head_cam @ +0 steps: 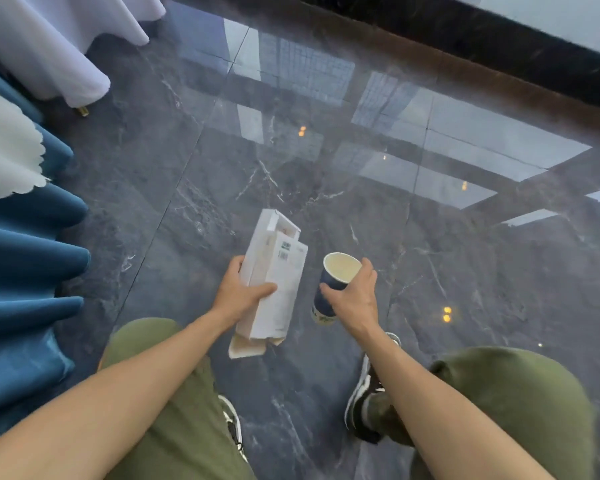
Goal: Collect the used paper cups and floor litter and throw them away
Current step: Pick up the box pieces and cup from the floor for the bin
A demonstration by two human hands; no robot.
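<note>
I am crouched over a dark marble floor. My left hand (pixel 238 292) grips two flattened white cardboard boxes (pixel 274 271), stacked lengthwise and held just above the floor. My right hand (pixel 355 297) holds a dark blue paper cup (pixel 333 282) by its rim and side. The cup is tilted, its pale empty inside facing up. Boxes and cup sit side by side, a small gap between them.
A table with a blue pleated skirt (pixel 25 271) and a white scalloped cloth (pixel 4 150) stands at the left. A white-draped table (pixel 49 46) is at the top left. A dark wall base (pixel 465 39) runs along the far right. My knees and shoes fill the bottom.
</note>
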